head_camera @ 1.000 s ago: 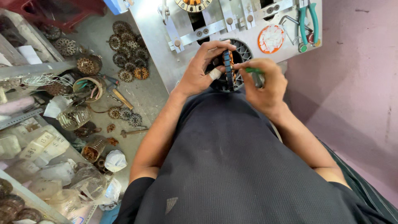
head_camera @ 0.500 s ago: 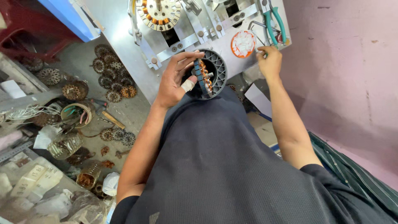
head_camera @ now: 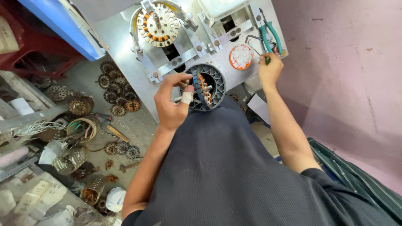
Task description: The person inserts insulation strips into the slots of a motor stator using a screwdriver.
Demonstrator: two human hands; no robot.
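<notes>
Left hand [head_camera: 171, 100] grips a round wound stator [head_camera: 202, 88], copper coils on a blue-edged core, held on edge; one finger is wrapped in white tape. The stator stands in front of a grey ribbed plastic housing [head_camera: 217, 81] at the near edge of the metal workbench [head_camera: 121, 37]. Right hand [head_camera: 270, 69] is closed on a small green-tipped tool, beside green-handled pliers [head_camera: 268, 35]. A round orange-rimmed container [head_camera: 240, 57] of white pieces sits between. Rusty stator cores [head_camera: 115, 86] litter the floor at left.
</notes>
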